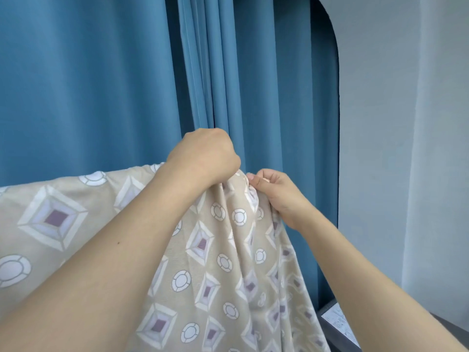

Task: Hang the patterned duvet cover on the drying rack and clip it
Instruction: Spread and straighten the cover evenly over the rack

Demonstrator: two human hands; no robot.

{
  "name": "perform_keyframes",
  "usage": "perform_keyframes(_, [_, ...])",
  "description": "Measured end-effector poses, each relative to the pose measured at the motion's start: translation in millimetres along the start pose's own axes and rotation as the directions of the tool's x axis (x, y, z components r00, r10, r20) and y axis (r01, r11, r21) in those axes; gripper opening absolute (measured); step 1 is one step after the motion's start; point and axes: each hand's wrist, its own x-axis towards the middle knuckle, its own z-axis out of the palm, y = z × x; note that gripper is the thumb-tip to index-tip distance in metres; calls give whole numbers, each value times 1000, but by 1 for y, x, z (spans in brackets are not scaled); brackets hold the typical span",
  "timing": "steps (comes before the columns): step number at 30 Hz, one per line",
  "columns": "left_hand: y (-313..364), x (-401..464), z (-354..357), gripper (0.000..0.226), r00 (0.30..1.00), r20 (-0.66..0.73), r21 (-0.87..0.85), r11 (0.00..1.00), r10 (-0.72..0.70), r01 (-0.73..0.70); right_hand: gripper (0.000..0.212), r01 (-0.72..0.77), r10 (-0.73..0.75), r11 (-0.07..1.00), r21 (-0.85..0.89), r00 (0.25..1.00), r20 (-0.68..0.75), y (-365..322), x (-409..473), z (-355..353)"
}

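The patterned duvet cover (215,270) is beige with white circles and purple-centred diamonds. It hangs in folds from a raised top edge that runs from the far left to the middle of the view. My left hand (203,156) is curled in a fist over that top edge and grips the bunched cloth. Just to its right, my right hand (272,190) pinches the cloth's upper corner between thumb and fingers. The drying rack is hidden under the cover, and no clip shows.
Blue curtains (101,80) hang close behind the cover. A pale wall (406,123) stands to the right. A dark-edged surface with a white printed sheet (338,323) sits at the lower right.
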Motion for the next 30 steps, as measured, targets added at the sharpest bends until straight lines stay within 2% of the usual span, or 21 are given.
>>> perform_keyframes(2, [0,0,-2,15,1000,20,0,1000,-4,4,30,-17,12,981,195,1000,24,8,-3,2])
perform_keyframes(4, [1,-1,-2,16,999,34,10,1000,11,-11,19,-91,66,911,403,995,75,12,-5,6])
perform_keyframes(5, [2,-1,-2,16,999,33,11,1000,17,-17,19,-118,86,889,443,992,90,12,-6,8])
perform_keyframes(10, [-1,-5,-2,14,999,31,14,1000,20,-20,18,-81,56,968,238,992,111,13,-11,9])
perform_keyframes(15, [1,-5,-1,14,999,32,28,999,36,-37,13,-24,17,974,224,999,33,22,-20,11])
perform_keyframes(19, [6,-7,1,13,997,7,50,996,72,-72,22,-13,18,969,249,1000,-17,22,-27,11])
perform_keyframes(21, [5,-10,2,9,997,-1,50,995,83,-82,31,95,-86,984,149,994,-69,26,-29,12])
perform_keyframes(24, [4,-15,1,6,995,16,90,991,100,-101,43,224,-237,967,-124,965,-108,24,-31,12])
perform_keyframes(28, [-5,-28,-9,15,997,76,244,969,6,-24,33,246,-268,906,-344,963,-19,15,-25,6])
perform_keyframes(30, [-16,-35,-12,19,998,62,307,952,-26,5,28,265,-281,827,-496,959,44,10,-19,1])
